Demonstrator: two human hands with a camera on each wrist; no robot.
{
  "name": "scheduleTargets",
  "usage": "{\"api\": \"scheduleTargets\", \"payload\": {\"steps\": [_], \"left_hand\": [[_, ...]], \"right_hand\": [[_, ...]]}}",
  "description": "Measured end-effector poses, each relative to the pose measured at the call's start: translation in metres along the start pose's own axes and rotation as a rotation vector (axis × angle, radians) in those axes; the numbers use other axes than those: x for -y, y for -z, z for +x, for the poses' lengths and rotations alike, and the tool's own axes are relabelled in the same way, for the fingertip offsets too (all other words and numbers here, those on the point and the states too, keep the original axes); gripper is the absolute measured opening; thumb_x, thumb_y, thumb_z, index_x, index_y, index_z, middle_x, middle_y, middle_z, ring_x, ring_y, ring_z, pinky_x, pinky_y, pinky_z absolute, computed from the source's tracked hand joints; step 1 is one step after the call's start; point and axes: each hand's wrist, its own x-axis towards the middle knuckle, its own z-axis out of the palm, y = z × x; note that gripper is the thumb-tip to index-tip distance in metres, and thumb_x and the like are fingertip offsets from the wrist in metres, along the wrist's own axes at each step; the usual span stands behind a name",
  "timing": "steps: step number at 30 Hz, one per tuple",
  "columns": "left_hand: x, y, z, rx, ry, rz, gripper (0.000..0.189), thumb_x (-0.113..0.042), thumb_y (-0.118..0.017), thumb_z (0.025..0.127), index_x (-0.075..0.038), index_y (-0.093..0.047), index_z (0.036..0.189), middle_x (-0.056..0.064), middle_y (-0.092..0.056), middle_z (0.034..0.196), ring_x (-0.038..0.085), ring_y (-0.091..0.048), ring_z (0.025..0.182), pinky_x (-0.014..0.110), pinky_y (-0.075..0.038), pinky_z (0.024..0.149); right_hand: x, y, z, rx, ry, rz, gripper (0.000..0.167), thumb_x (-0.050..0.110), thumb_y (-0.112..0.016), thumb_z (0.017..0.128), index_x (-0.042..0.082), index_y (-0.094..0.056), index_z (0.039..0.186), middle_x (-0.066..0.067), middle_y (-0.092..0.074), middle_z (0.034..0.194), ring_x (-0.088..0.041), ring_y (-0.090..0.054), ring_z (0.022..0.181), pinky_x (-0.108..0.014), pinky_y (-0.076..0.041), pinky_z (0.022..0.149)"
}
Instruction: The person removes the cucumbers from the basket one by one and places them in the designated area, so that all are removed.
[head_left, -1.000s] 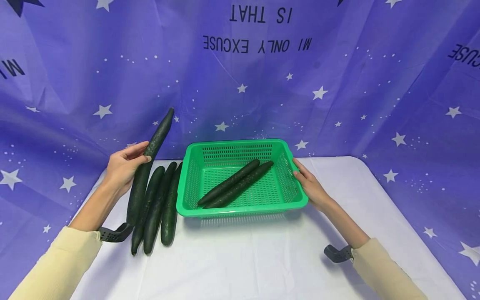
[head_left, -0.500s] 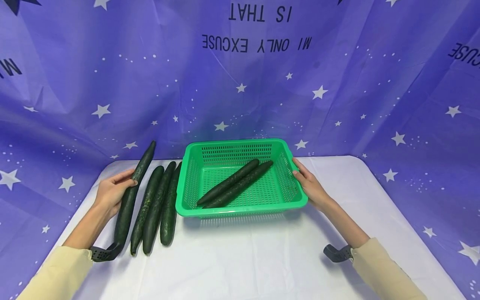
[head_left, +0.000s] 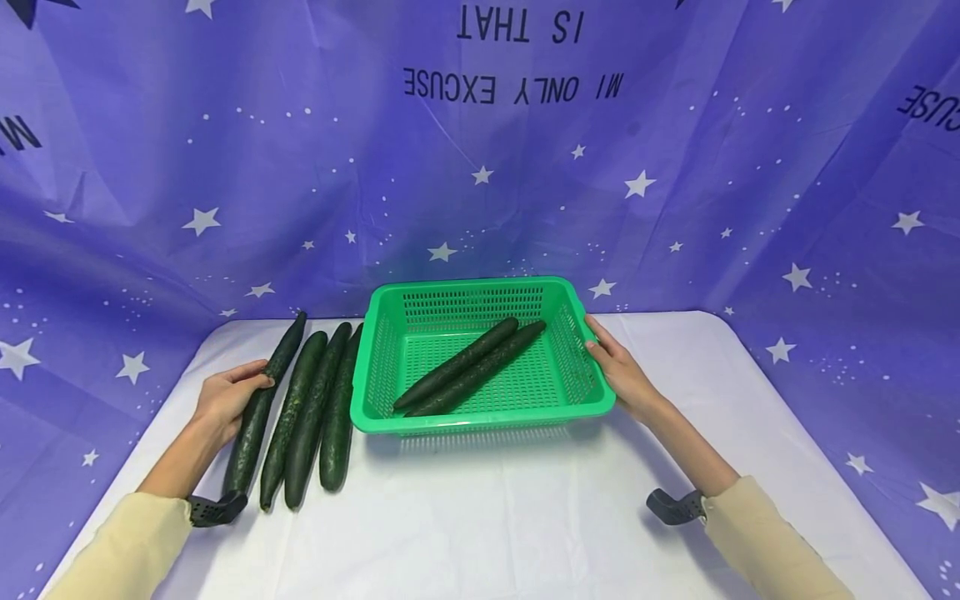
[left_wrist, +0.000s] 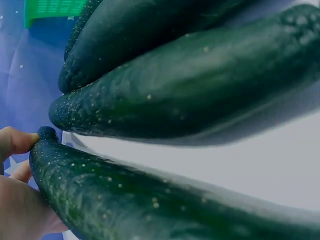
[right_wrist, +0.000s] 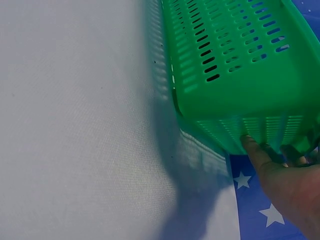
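Observation:
On the left side of the table, my left hand (head_left: 225,404) grips a long dark green cucumber (head_left: 251,442) around its upper part, thumb on top. The wrist mount covers its near end. In the left wrist view, thumb and fingers hold this cucumber (left_wrist: 120,187) near its narrow end. Three more cucumbers (head_left: 294,421) lie side by side to its right. A green plastic basket (head_left: 483,423) with slotted walls stands mid-table, two cucumbers (head_left: 457,364) lying diagonally inside. My right hand (head_left: 626,379) holds the basket's right end, its fingers partly hidden by the rim.
White cloth covers the table (head_left: 480,517). A purple-blue curtain (head_left: 480,150) with stars and printed words hangs behind and along both sides. The rightmost loose cucumber (head_left: 341,425) lies close against the basket's left side.
My left hand has moved left and down with the cucumber, which now lies lower, beside the row and apart from it. The right hand and basket have stayed in place.

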Motion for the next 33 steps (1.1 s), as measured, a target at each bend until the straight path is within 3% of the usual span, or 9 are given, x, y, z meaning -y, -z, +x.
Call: {"api": "scheduleTargets", "payload": {"steps": [3,6,13,17,19,21,24,27,33], "left_hand": [[0.002,-0.003,0.001,0.006,0.011,0.037,0.047,-0.003,-0.067,0.09,-0.006,-0.062,0.136,-0.026,-0.062,0.084,-0.004,-0.059,0.076,0.018,-0.054,0.065],[0.004,-0.005,0.002,0.007,0.016,0.059,0.058,-0.003,-0.066,0.091,0.009,-0.046,0.144,-0.025,-0.061,0.084,-0.003,-0.059,0.076,0.019,-0.055,0.065],[0.008,-0.004,0.003,0.041,0.019,0.079,0.06,-0.002,-0.064,0.092,0.012,-0.041,0.145,-0.021,-0.063,0.083,-0.003,-0.06,0.074,0.021,-0.056,0.064],[0.007,-0.002,0.003,0.084,-0.023,0.244,0.062,-0.009,-0.064,0.094,0.01,-0.038,0.148,0.008,-0.069,0.112,-0.007,-0.055,0.081,0.019,-0.054,0.068],[0.006,-0.001,0.003,0.103,-0.041,0.347,0.062,-0.014,-0.063,0.097,0.008,-0.038,0.149,0.023,-0.058,0.133,0.001,-0.058,0.095,0.019,-0.053,0.074],[0.003,0.0,0.003,0.115,-0.044,0.42,0.062,-0.017,-0.061,0.099,0.008,-0.036,0.149,0.031,-0.041,0.146,0.018,-0.058,0.113,0.026,-0.052,0.086],[0.0,0.0,0.002,0.134,-0.045,0.473,0.061,-0.018,-0.057,0.1,0.01,-0.034,0.149,0.034,-0.035,0.149,0.044,-0.039,0.135,0.045,-0.043,0.104],[-0.002,0.0,0.002,0.147,-0.064,0.504,0.061,-0.018,-0.055,0.101,0.012,-0.032,0.149,0.037,-0.035,0.147,0.051,-0.032,0.137,0.057,-0.032,0.109],[-0.004,0.001,0.003,0.164,-0.111,0.532,0.064,-0.017,-0.055,0.1,0.015,-0.028,0.149,0.042,-0.036,0.142,0.054,-0.037,0.133,0.059,-0.035,0.107]], "right_hand": [[0.0,-0.001,0.0,0.005,0.001,0.007,0.06,0.029,-0.038,0.11,0.027,-0.009,0.162,-0.011,-0.012,0.165,-0.041,-0.039,0.134,-0.028,-0.051,0.092],[0.0,-0.001,-0.001,0.011,-0.002,0.01,0.06,0.029,-0.038,0.11,0.027,-0.008,0.162,-0.012,-0.012,0.165,-0.04,-0.038,0.134,-0.028,-0.051,0.092],[0.0,-0.002,-0.001,0.022,0.0,0.003,0.06,0.03,-0.037,0.11,0.026,-0.007,0.163,-0.008,-0.007,0.166,-0.039,-0.035,0.138,-0.027,-0.048,0.094],[0.0,-0.001,0.0,0.022,0.002,0.007,0.06,0.03,-0.037,0.11,0.026,-0.008,0.163,-0.006,-0.006,0.166,-0.039,-0.034,0.138,-0.027,-0.048,0.094],[-0.001,0.0,-0.001,0.019,0.002,0.004,0.06,0.03,-0.037,0.11,0.026,-0.008,0.163,-0.006,-0.006,0.166,-0.039,-0.035,0.137,-0.027,-0.049,0.094],[-0.001,0.0,0.0,0.019,0.001,-0.001,0.06,0.031,-0.037,0.11,0.027,-0.007,0.163,-0.006,-0.007,0.166,-0.039,-0.035,0.137,-0.028,-0.049,0.094],[0.0,0.0,0.0,0.021,0.002,-0.013,0.06,0.032,-0.036,0.11,0.027,-0.007,0.162,-0.006,-0.007,0.166,-0.039,-0.035,0.137,-0.029,-0.049,0.095],[0.0,0.0,0.0,0.021,0.004,-0.018,0.059,0.032,-0.036,0.111,0.027,-0.007,0.162,-0.007,-0.008,0.166,-0.039,-0.036,0.137,-0.03,-0.049,0.096],[0.001,0.001,-0.001,0.025,0.015,-0.012,0.06,0.031,-0.035,0.111,0.026,-0.006,0.163,-0.009,-0.009,0.166,-0.041,-0.038,0.135,-0.028,-0.051,0.093]]}}
